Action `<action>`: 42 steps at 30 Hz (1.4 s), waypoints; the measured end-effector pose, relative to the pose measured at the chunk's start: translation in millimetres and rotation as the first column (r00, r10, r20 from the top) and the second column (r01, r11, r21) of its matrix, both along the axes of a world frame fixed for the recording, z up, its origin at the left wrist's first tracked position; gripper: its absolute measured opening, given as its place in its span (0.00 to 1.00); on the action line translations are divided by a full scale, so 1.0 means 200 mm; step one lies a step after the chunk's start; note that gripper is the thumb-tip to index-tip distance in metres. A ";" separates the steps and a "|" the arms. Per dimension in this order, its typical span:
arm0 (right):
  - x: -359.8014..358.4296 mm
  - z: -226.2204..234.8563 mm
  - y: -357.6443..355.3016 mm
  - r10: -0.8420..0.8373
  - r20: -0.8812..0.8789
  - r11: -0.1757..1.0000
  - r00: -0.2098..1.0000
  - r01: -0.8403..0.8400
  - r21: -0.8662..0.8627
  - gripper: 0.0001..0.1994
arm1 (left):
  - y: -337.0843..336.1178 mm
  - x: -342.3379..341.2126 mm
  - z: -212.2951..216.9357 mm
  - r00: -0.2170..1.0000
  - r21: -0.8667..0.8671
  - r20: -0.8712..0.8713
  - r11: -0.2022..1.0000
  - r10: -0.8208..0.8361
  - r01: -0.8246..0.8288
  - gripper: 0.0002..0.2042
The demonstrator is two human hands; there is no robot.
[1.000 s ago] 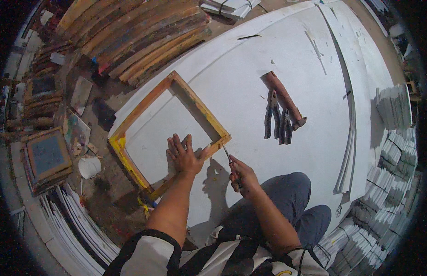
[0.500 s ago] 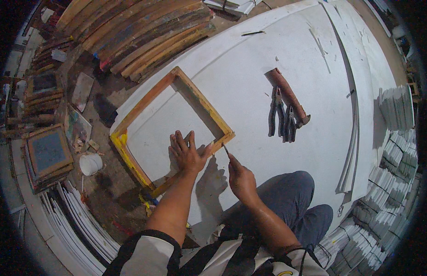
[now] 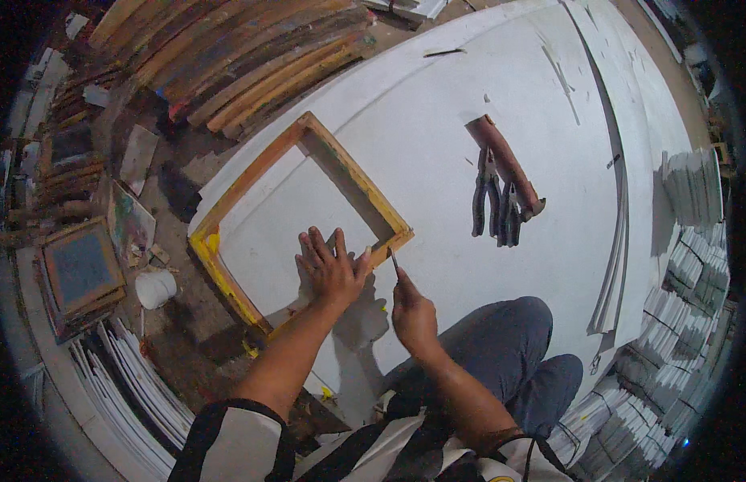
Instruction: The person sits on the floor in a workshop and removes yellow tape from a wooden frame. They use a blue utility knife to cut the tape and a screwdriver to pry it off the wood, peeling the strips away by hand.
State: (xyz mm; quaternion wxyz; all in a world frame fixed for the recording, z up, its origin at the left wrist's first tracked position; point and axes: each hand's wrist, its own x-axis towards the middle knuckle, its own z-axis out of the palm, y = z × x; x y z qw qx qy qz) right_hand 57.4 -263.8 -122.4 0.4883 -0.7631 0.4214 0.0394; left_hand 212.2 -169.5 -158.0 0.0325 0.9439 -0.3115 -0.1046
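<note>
A square wooden frame (image 3: 256,175), smeared with yellow paint, lies on a white sheet. My left hand (image 3: 335,273) rests across its near side, fingers spread over the inside and thumb along the wood. In my right hand (image 3: 414,321) is a slim dark hand tool (image 3: 395,259), gripped with the fingers wrapped round it. Its tip meets the outer edge of the frame close to the right corner. The fist hides the handle, so I cannot tell its exact kind. Two dark-handled pliers (image 3: 485,197) lie to the right, beside a hammer (image 3: 509,161) with a brown handle.
The white sheet (image 3: 437,120) spreads under everything, with thin offcut strips (image 3: 562,84) on it. Stacked wooden frames (image 3: 252,72) stand at the far left. A white bucket (image 3: 155,289) sits left of the frame. Bundled white strips (image 3: 666,329) are piled at the right.
My right hand and the tool have shifted slightly left, the tip staying by the frame's right corner. My left forearm has swung a little to the left, its hand still on the frame.
</note>
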 end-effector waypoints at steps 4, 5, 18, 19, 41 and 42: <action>0.03 0.03 0.03 0.072 -0.179 0.987 0.981 -0.096 -0.130 0.23 | 0.02 0.01 -0.04 1.000 -0.036 -0.003 0.999 0.017 -0.017 0.40; 0.01 -0.01 0.03 0.019 -0.034 0.992 0.999 -0.023 -0.128 0.23 | 0.03 0.01 -0.05 1.000 -0.054 0.015 0.998 0.013 -0.012 0.40; -0.13 0.06 -0.18 -0.233 0.085 0.901 0.969 0.182 0.393 0.20 | 0.01 0.01 -0.08 0.991 -0.082 -0.045 0.988 0.126 -0.130 0.42; -0.14 0.03 -0.17 -0.182 0.149 0.949 0.972 0.133 0.287 0.20 | 0.01 0.02 -0.07 0.988 -0.084 -0.070 0.987 0.134 -0.140 0.42; -0.06 0.14 -0.21 0.010 -0.051 1.000 0.999 -0.010 0.003 0.19 | -0.01 0.01 -0.04 0.983 -0.010 -0.095 0.988 0.155 -0.157 0.47; -0.06 0.13 -0.21 0.005 -0.045 1.000 0.999 -0.005 0.003 0.19 | -0.01 0.01 -0.04 0.983 -0.015 -0.093 0.987 0.156 -0.158 0.47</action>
